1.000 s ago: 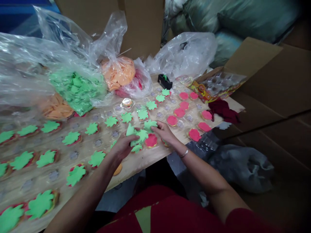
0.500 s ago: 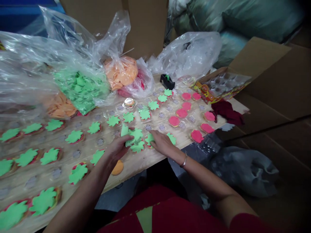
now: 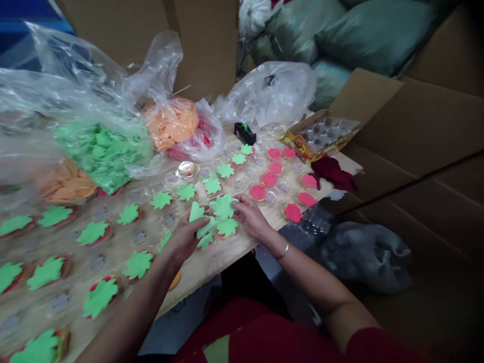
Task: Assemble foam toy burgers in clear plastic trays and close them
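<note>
My left hand (image 3: 185,234) is closed around several green wavy-edged lettuce-shaped pieces (image 3: 206,228), which look like thin soft sheets. Between the thumb and fingers of my right hand (image 3: 251,217) is the edge of one more green piece (image 3: 223,206), close to those in the left. Beneath the hands, another green piece (image 3: 227,228) lies on the tabletop stacks. Rows of small round stacks with green tops (image 3: 138,264) spread leftward, while those farther right have red tops (image 3: 258,192). Small clear plastic trays sit among them.
Clear bags hold green pieces (image 3: 100,151) and orange pieces (image 3: 172,123) at the back. A black tape dispenser (image 3: 245,133) stands near an open printed box (image 3: 321,136). Dark red cloth (image 3: 333,172) lies at the right. The wooden table's front edge (image 3: 204,275) runs before me.
My right hand has come away from a green-topped stack and now holds a green piece beside the left hand. The view has swung a little to the right.
</note>
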Available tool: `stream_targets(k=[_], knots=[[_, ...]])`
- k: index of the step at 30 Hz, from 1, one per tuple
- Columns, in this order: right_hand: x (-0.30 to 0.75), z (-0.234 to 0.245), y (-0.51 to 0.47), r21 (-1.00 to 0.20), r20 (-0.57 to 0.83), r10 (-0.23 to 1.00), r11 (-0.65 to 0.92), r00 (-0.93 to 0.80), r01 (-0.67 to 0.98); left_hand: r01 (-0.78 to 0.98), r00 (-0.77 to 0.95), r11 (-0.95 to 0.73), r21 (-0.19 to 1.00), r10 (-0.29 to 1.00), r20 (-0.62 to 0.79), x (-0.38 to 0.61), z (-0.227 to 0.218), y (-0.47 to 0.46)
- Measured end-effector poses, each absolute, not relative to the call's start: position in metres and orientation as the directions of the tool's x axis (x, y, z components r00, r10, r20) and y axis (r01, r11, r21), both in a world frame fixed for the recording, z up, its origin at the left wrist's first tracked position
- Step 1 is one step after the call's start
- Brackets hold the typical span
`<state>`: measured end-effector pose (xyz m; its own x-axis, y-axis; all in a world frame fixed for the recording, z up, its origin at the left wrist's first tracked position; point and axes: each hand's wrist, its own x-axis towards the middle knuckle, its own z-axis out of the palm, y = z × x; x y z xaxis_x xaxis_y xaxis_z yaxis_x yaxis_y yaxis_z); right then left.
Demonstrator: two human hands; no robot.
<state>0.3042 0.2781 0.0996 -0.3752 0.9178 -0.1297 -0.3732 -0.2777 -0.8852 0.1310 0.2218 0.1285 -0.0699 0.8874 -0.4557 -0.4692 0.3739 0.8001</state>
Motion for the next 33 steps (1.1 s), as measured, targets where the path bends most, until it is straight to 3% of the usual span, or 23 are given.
stream_targets(k=[2,4,6,8,10,12,15,18,21,25,27,30,33], knots=[[0.316,0.095,0.287,-0.804,-0.22,0.868,-0.419,-0.444,-0.422,-0.46,-0.078,0.394,0.795,0.875,-0.478,0.128,0.128,0.221],[0.333,0.089,0.302,-0.822,-0.264,0.853,-0.443,-0.451,-0.358,-0.442,-0.066,0.414,0.796,0.87,-0.489,0.125,0.127,0.221],[0.353,0.082,0.321,-0.915,-0.244,0.906,-0.333,-0.347,-0.226,-0.433,-0.062,0.42,0.798,0.869,-0.491,0.124,0.126,0.221],[0.369,0.079,0.34,-0.99,-0.139,0.971,-0.143,-0.194,-0.009,-0.433,-0.066,0.424,0.795,0.865,-0.497,0.125,0.127,0.223],[0.379,0.079,0.355,-0.964,0.0,0.993,0.03,-0.116,0.264,-0.433,-0.07,0.43,0.793,0.861,-0.505,0.129,0.128,0.224],[0.381,0.082,0.364,-0.854,0.072,0.987,0.136,-0.145,0.503,-0.425,-0.064,0.432,0.795,0.862,-0.503,0.133,0.129,0.226],[0.376,0.085,0.368,-0.603,0.038,0.973,0.204,-0.228,0.771,-0.416,-0.057,0.434,0.799,0.864,-0.5,0.137,0.13,0.227],[0.372,0.082,0.367,-0.349,-0.001,0.968,0.234,-0.25,0.907,-0.414,-0.063,0.437,0.798,0.861,-0.504,0.135,0.129,0.228],[0.371,0.08,0.364,-0.282,0.018,0.964,0.259,-0.265,0.924,-0.411,-0.071,0.44,0.798,0.858,-0.509,0.132,0.127,0.228],[0.368,0.087,0.351,-0.322,0.162,0.939,0.342,-0.305,0.883,-0.404,-0.031,0.432,0.806,0.875,-0.484,0.135,0.129,0.227],[0.36,0.097,0.339,-0.475,0.247,0.908,0.417,-0.337,0.775,-0.384,0.016,0.422,0.821,0.892,-0.451,0.142,0.129,0.228],[0.341,0.114,0.316,-0.769,0.233,0.866,0.443,-0.443,0.461,-0.3,0.05,0.371,0.879,0.926,-0.374,0.155,0.128,0.231],[0.323,0.124,0.297,-0.86,0.265,0.814,0.442,-0.517,0.255,-0.135,0.04,0.256,0.957,0.967,-0.253,0.165,0.127,0.233]])
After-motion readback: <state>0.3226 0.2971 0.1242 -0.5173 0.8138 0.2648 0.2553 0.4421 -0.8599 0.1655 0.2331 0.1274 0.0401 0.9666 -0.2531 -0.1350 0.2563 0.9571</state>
